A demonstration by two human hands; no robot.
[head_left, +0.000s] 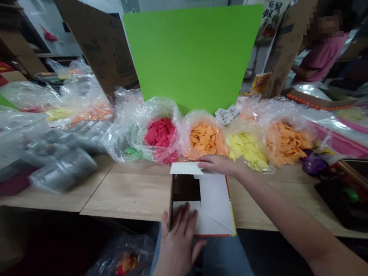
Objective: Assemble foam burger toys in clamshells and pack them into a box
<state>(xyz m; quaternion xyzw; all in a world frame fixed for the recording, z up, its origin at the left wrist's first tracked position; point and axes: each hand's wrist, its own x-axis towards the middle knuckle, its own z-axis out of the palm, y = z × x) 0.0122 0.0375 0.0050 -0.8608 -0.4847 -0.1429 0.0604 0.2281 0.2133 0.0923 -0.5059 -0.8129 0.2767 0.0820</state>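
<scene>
A white cardboard box (214,201) with red and yellow edges lies open at the near edge of the wooden table (130,193). My left hand (179,240) rests flat on the box's near flap, fingers stretched out. My right hand (216,164) presses the far flap (185,169) with its fingers laid over it. Just behind the box stand open plastic bags of coloured discs: pink-red (161,134), orange (204,141), yellow (247,148) and a second orange bag (285,140).
A green board (194,52) stands upright behind the bags. Grey wrapped packs (61,167) lie at the left. A purple object (313,164) and a dark tray (357,198) sit at the right. A person in pink (323,53) sits at the far right. A plastic bag (119,269) lies below the table.
</scene>
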